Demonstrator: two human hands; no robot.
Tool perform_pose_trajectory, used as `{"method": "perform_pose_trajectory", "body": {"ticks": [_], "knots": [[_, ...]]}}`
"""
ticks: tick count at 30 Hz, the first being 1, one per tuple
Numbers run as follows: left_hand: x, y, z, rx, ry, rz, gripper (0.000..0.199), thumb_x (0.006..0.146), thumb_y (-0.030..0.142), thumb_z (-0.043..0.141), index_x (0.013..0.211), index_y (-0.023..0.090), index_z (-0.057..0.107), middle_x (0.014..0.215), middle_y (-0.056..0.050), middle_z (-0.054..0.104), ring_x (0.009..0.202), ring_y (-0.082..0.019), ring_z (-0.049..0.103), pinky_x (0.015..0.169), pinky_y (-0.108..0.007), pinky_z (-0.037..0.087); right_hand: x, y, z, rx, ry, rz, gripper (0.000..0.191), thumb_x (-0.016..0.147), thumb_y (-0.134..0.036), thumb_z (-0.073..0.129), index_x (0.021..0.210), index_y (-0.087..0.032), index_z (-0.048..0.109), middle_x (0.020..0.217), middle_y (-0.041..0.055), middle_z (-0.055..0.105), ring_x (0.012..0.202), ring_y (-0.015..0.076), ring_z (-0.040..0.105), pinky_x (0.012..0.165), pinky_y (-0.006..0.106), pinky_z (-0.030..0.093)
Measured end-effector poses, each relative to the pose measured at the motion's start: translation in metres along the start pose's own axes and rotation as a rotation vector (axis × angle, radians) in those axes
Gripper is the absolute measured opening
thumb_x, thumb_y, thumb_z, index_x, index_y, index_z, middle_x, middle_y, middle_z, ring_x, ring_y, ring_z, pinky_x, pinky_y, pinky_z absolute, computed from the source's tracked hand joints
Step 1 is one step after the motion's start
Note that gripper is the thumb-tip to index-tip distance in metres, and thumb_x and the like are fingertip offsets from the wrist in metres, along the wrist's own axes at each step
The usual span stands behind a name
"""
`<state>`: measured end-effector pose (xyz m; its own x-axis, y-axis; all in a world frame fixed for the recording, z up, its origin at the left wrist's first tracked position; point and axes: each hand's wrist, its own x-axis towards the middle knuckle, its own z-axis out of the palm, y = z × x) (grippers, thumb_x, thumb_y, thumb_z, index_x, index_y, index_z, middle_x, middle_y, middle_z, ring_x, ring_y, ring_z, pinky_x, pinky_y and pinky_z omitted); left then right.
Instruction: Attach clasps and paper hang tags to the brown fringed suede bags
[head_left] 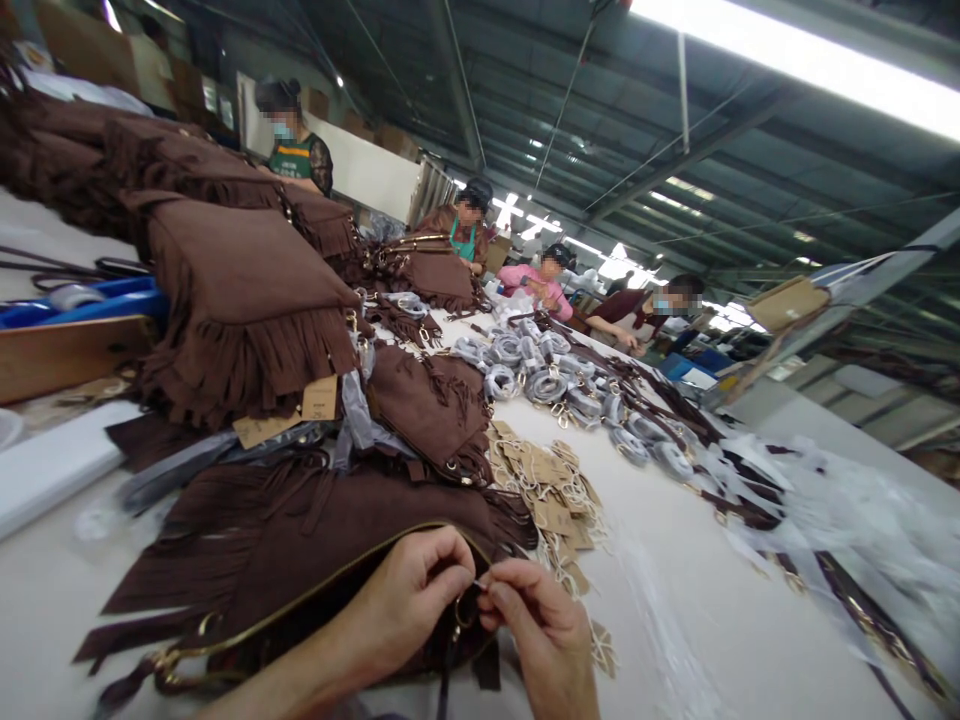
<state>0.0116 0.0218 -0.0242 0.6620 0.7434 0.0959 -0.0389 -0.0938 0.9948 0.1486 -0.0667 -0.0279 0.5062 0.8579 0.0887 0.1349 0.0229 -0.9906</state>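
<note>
Together, fingers [451,584] pinch perhaps a string [479,583] over the bag [300,535].

many fringed bags [300,535], co-workers [296,160] and a metal roof [517,90] show a factory workshop

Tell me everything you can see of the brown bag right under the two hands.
The dark brown bag looks like suede or soft leather. Long fringe spreads at picture left, and a gold-coloured zipper edges its open, dark mouth. It lies on the pale table. The left hand and right hand pinch something small and thin over the mouth's right end; whether they touch the bag is unclear.
</note>
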Motion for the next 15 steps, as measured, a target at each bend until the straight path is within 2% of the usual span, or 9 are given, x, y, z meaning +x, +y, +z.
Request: {"method": "perform_pose_trajectory", "body": {"ticks": [5,15], "knots": [[-0.0023,-0.0014,0.0017,0.156,0.021,0.018,0.016,0.086,0.025,0.047,0.072,0.018,0.052,0.070,0.002,0.054,0.067,-0.013,0.049,0.062,-0.023,0.036,-0.0017,-0.0007,0.0020,0.016,-0.008,-0.007,0.028,0.077,-0.046,0.074,0.075,-0.019,0.067,0.066,0.0008,0.067,0.060,0.0142,0.065,0.052,0.021,0.055],[-0.0023,-0.0002,0.0007,0.199,0.001,0.005,0.016,0.085,0.025,0.045,0.072,0.018,0.052,0.069,0.003,0.052,0.065,-0.013,0.047,0.060,-0.023,0.035,-0.0022,0.0026,0.0022,-0.008,-0.007,-0.039,0.024,0.077,-0.043,0.075,0.076,-0.020,0.067,0.066,-0.0002,0.067,0.058,0.0133,0.064,0.053,0.021,0.055]]}}
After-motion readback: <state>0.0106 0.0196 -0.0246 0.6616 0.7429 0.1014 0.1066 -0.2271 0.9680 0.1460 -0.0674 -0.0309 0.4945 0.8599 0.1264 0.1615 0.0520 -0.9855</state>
